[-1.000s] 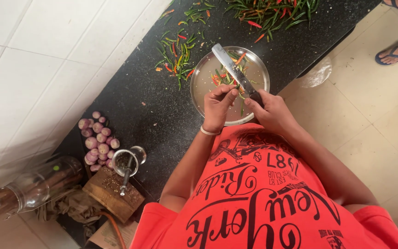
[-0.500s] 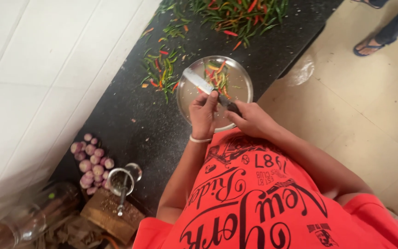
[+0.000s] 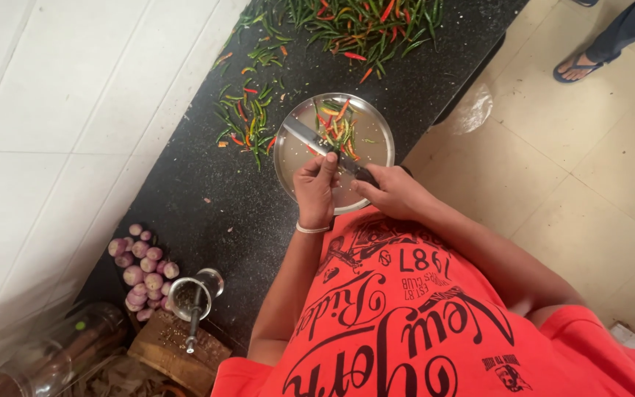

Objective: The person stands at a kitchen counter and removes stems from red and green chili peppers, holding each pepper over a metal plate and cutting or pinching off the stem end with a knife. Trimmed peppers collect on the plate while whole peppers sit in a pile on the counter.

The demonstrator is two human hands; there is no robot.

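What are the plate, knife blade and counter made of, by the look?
Round plate: probably stainless steel, with a dull grey sheen and a raised rim.
Knife blade: bare polished metal, likely steel; the handle is hidden in the right hand.
Counter: black speckled stone, probably polished granite.

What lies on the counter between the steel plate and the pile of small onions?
Head view: bare black counter separates the steel plate from the small onions; loose chillies lie further up.
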